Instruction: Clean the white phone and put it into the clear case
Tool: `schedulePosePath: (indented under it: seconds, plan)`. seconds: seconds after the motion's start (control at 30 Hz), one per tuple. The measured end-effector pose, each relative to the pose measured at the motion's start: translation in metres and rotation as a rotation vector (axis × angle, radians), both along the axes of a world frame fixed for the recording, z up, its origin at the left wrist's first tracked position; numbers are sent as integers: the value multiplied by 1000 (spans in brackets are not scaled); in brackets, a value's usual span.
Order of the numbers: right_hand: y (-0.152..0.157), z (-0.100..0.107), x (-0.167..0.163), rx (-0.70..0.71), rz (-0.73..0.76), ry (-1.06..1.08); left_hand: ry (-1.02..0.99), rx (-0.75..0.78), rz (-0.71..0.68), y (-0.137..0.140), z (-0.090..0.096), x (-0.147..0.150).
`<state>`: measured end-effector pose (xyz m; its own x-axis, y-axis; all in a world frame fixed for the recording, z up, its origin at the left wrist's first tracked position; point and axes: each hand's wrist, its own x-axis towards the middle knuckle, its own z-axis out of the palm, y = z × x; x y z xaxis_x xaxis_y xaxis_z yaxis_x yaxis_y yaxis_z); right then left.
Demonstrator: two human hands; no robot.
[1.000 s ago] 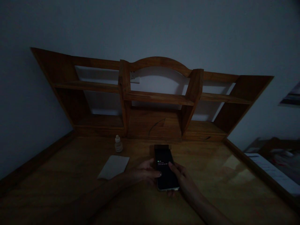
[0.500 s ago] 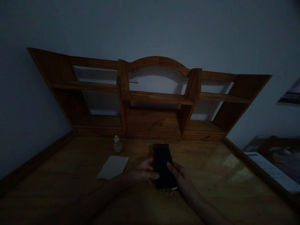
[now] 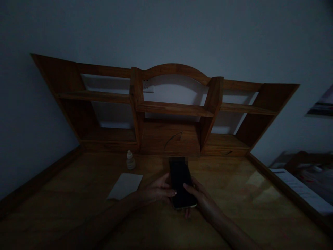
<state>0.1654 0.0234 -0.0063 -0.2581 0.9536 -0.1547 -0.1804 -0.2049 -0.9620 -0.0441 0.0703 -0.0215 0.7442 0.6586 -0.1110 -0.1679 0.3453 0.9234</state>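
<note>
The room is dim. A black smartphone (image 3: 180,182) with a dark screen is held over the wooden desk (image 3: 234,194), gripped from both sides. My left hand (image 3: 156,191) clasps its left edge, thumb on the screen's lower left. My right hand (image 3: 201,199) holds the right edge, thumb resting on the glass. A small pale dropper bottle (image 3: 130,160) stands to the left, near the back of the desk. A white rectangular cloth or paper (image 3: 125,185) lies flat just left of my left hand.
A wooden hutch with open shelves (image 3: 173,108) rises along the back of the desk against the wall. A wall socket (image 3: 147,86) shows behind it. Beyond the desk's right edge lies a lower surface with papers (image 3: 304,189).
The phone's screen showed faint text a second ago and is dark now. Both hands lifted the phone slightly farther from me. The bottle and white sheet stayed put.
</note>
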Motion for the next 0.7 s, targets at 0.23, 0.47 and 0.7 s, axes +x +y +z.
schedulePosePath:
  seconds: [0.23, 0.47, 0.7]
  plan:
    - [0, -4, 2, 21, 99, 4, -55, -19, 88, -2, 4, -1]
    - [-2, -3, 5, 28, 86, 30, -48, -133, 157, -4, 16, 0]
    - [-6, -1, 2, 28, 135, 87, -98, -225, 301, 5, 1, 3]
